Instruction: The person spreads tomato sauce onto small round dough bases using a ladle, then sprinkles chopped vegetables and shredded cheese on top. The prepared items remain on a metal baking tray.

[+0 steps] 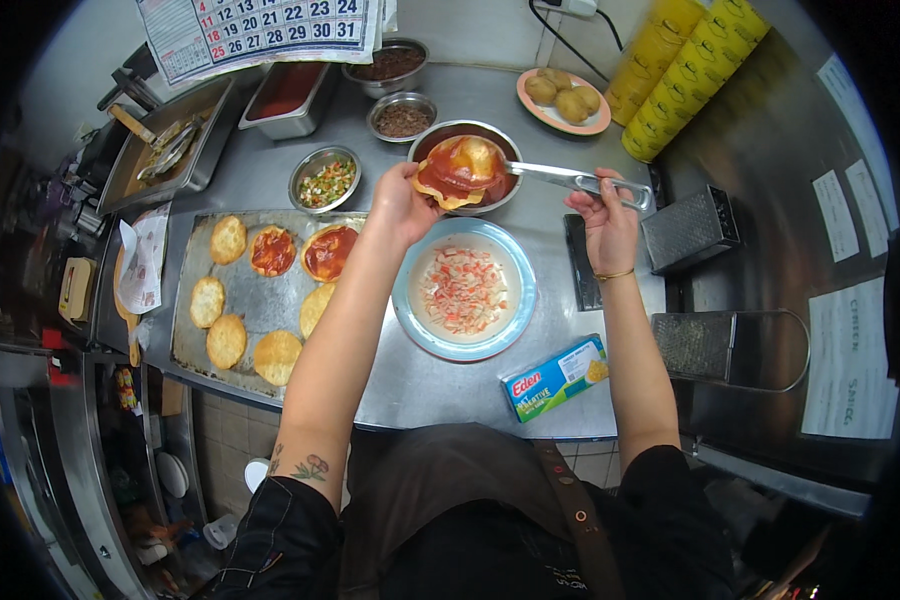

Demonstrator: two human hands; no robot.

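My left hand [402, 203] grips a small round pizza crust [436, 196] by its left edge, tilted over a steel bowl [482, 127]. Red sauce coats much of the crust's top. In my right hand [610, 228] is the handle of a metal ladle [548, 174], whose sauce-smeared head rests on or just above the crust. Left of my forearm lies a baking sheet [255, 320] of several round crusts, two spread with sauce [273, 251]. Below my hands stands a light-blue-rimmed bowl [526, 300] of white liquid with red and white shreds [464, 290].
Behind are bowls of diced vegetables [326, 184] and dark minced filling [403, 121], and a tub of red sauce [285, 98]. A plate of potatoes [567, 98] and yellow wrap rolls [692, 80] sit back right. Box graters [688, 228] and a blue box [556, 377] stand right.
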